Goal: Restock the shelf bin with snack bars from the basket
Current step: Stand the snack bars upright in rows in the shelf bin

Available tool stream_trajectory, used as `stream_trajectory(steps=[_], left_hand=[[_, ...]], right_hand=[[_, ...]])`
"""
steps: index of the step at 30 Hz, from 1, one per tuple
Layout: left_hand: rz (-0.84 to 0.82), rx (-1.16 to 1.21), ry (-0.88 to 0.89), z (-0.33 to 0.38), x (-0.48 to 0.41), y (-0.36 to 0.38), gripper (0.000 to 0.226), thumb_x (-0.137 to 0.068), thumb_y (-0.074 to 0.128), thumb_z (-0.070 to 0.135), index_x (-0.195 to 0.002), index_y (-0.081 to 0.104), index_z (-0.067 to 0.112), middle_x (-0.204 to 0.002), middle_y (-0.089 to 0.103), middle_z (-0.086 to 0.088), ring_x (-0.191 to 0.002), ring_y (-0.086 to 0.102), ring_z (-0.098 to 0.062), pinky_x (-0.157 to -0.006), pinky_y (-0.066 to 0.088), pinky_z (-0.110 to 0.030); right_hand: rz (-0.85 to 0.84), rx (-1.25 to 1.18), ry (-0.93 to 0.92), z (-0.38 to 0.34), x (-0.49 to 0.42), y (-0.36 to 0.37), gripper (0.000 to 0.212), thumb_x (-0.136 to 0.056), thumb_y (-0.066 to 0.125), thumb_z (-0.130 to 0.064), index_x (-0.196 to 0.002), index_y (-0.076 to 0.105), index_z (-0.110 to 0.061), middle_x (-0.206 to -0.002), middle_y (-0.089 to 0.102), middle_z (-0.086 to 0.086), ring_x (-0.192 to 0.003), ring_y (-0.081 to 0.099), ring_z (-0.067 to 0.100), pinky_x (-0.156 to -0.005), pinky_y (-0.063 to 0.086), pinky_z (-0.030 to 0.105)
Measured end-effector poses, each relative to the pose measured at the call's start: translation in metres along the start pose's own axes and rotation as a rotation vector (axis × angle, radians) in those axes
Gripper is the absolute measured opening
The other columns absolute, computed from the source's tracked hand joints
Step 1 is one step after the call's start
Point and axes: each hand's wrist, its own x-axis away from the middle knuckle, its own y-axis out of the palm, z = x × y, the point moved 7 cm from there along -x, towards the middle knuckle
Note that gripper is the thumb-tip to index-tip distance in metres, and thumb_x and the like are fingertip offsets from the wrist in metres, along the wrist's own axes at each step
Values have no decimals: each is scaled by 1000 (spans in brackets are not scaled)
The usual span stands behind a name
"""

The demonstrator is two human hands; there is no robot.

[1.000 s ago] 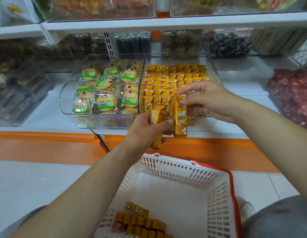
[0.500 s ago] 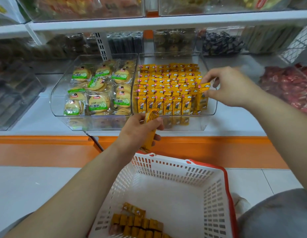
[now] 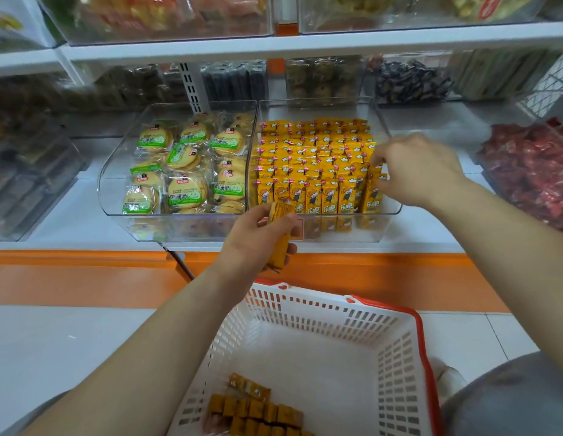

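Helper: Where is the stock just now?

Stocker: Three places. The left hand (image 3: 256, 237) grips a small stack (image 3: 278, 247) of snack bars, fingers curled round it, just in front of the bin (image 3: 390, 221) and a little below its front rim. Loose bars (image 3: 258, 410) lie flat in the near corner of the basket (image 3: 396, 357). The rest stand packed in rows (image 3: 314, 158) inside the bin.

Helper: And the right hand (image 3: 415, 171)?

Stocker: It is inside the bin at its right end, with the fingers bent onto the top of the end bar (image 3: 375, 184) by the right wall. I read that as a pinch, not a flat press.

Helper: So which way does the stack lie from that hand?

Stocker: To its left, lower and nearer the body, with the clear front wall between them. The stack's long axis runs up and down, slightly tilted. That is much like the packed ones, which stand on end with their printed faces toward us.

Helper: Which hand is nearer the open spot?

Stocker: The right, by a good way. Any room seems to be at that right edge. The left hand sits before the left half of the front row, near the biscuit bin (image 3: 179, 165). My guess is that the right hand reaches across, plucks one bar from the stack, keeps it upright and sets it in on end.
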Motion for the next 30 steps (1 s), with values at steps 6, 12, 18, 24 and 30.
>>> stream_trajectory(steps=[6, 12, 18, 24, 30], left_hand=[[-141, -26, 38, 0, 0, 13, 36, -94, 67, 2, -126, 63, 18, -111, 78, 0, -101, 75, -25, -96, 58, -51], [-221, 53, 77, 1, 5, 22, 34, -92, 70, 13, -125, 65, 15, -116, 76, -10, -109, 72, -31, -99, 55, -48], [-170, 220, 36, 7, 6, 20, 51, -80, 73, 27, -128, 64, 13, -117, 73, -13, -94, 75, -24, -72, 60, -29], [-153, 183, 29, 6, 4, 22, 41, -96, 66, 10, -136, 56, 5, -122, 71, -16, -90, 76, -24, -71, 59, -29], [-105, 167, 63, 7, 2, 19, 37, -95, 68, 14, -131, 60, 14, -110, 77, -4, -88, 77, -23, -70, 59, -28]], right_hand=[[191, -480, -57, -41, 23, -36, 14, -84, 71, -34, -95, 70, -26, -93, 65, -7, -85, 57, 11, -73, 46, 31], [-301, -1084, -201, -92, 35, -5, 16, -96, 63, -32, -111, 71, -31, -105, 64, -19, -94, 62, -5, -71, 51, 19], [-336, -1216, -182, -81, 33, -6, 15, -92, 68, -37, -100, 72, -26, -89, 69, -2, -79, 63, 10, -62, 51, 22], [-328, -1077, -77, -76, 29, 5, 65, -77, 63, -70, -79, 66, -6, -58, 56, 3, -54, 53, 16, -47, 41, 27], [-379, -1171, -109, -80, 35, 1, 43, -80, 71, -54, -95, 69, -13, -90, 66, 7, -80, 65, 23, -71, 55, 47]])
